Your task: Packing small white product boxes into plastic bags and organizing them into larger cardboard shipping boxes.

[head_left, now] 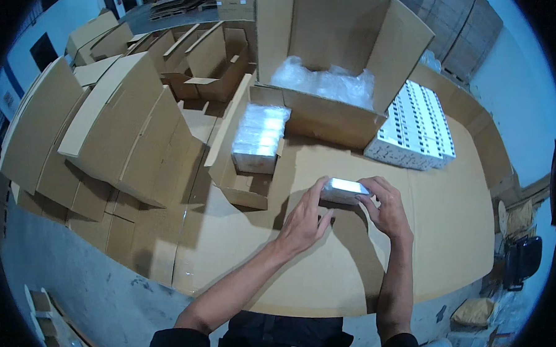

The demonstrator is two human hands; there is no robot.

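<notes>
Between my two hands is a small white box (345, 190) with a shiny, glaring top, held just over the cardboard-covered table. My left hand (304, 218) presses its left end, the thumb stretched out below it. My right hand (385, 206) grips the right end with thumb and fingers. Just to the left and farther off stands a narrow open carton (246, 197), holding a row of boxes in clear plastic wrap (259, 135); its near end shows bare cardboard.
A tall open carton (330, 123) at the back holds clear plastic bags (322, 82). On the back right, many white boxes (410, 133) stand packed in rows. Several open cartons (122, 129) crowd the left side. A cardboard wall (479, 123) edges the table's right.
</notes>
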